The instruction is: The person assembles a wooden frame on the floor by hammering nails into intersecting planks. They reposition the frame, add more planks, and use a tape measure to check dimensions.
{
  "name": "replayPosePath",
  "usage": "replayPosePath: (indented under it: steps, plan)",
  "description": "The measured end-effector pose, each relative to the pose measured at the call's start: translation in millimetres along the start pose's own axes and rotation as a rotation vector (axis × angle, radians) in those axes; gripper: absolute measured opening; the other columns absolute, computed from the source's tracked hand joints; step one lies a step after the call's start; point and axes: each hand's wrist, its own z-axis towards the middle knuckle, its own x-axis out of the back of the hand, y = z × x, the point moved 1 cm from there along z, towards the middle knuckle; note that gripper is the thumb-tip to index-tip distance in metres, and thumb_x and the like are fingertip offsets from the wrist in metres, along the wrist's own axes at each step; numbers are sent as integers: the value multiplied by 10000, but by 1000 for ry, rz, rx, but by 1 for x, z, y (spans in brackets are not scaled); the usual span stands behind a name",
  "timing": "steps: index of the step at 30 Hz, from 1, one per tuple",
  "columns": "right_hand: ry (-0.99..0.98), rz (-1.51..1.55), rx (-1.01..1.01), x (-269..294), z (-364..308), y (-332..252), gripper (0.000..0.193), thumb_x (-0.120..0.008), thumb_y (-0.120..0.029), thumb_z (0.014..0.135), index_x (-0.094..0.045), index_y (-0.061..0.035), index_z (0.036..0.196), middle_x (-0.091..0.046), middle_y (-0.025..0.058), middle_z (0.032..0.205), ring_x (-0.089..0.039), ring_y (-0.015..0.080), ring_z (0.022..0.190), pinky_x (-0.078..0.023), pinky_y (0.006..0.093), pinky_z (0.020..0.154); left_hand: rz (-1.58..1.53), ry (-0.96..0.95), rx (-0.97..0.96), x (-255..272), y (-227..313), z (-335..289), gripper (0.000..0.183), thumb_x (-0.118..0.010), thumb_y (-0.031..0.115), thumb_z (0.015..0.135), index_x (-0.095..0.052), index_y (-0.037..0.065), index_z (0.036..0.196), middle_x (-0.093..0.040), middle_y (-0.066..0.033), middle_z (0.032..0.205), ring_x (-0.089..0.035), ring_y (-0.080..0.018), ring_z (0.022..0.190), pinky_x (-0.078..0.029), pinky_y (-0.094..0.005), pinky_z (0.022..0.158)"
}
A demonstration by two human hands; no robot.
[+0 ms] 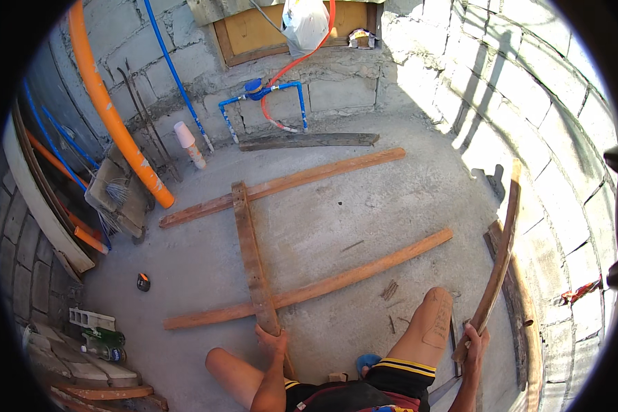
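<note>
My left hand (272, 340) is closed around the near part of a wooden plank (250, 257). The plank lies crosswise over two reddish-brown wooden beams, a far beam (323, 173) and a near beam (350, 278), toward their left ends. In my right hand (475, 342) is the lower end of another long wooden board (500, 264), which slants up and away beside the right wall. Between my right knee and the near beam lies a small cluster of thin brown pieces (389, 290), too small to name surely.
At the left, a black-and-orange tape measure (143, 281) lies on the concrete floor. An orange pipe (110, 117) leans nearby. Blue piping with a meter (255, 90) stands at the back wall, behind a grey board (309, 141). Timber (525, 323) lies along the right wall; bottles (103, 345) sit lower left.
</note>
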Motion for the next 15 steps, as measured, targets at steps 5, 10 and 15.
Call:
replayPosePath:
  steps: [5, 10, 15]
  plan:
    - [-153, -231, 90, -122, 103, -17, 380, -788, -266, 735, -609, 9, 927, -598, 47, 740, -573, 144, 678, -479, 332, 613, 38, -1, 40, 1, 6, -2, 942, -789, 243, 770, -239, 47, 1508, -444, -229, 1429, -486, -438, 1279, -414, -511, 1073]
    - [-299, -453, 198, -248, 158, 31, 537, -819, -346, 699, -680, 28, 1059, -705, 198, 876, -689, 335, 848, -520, 433, 791, 30, 51, -29, -2, 1, -1, 923, -781, 245, 778, -248, 12, 1494, -462, -254, 1393, -499, -423, 1265, -432, -509, 1050]
    - [-330, -729, 183, -323, 193, 73, 828, -849, -451, 678, -552, 18, 1292, -571, 269, 1274, -571, 393, 1167, -458, 464, 990, 78, 75, -56, -2, 1, 3, 920, -797, 259, 776, -262, -17, 1471, -468, -237, 1379, -510, -409, 1255, -439, -497, 1046]
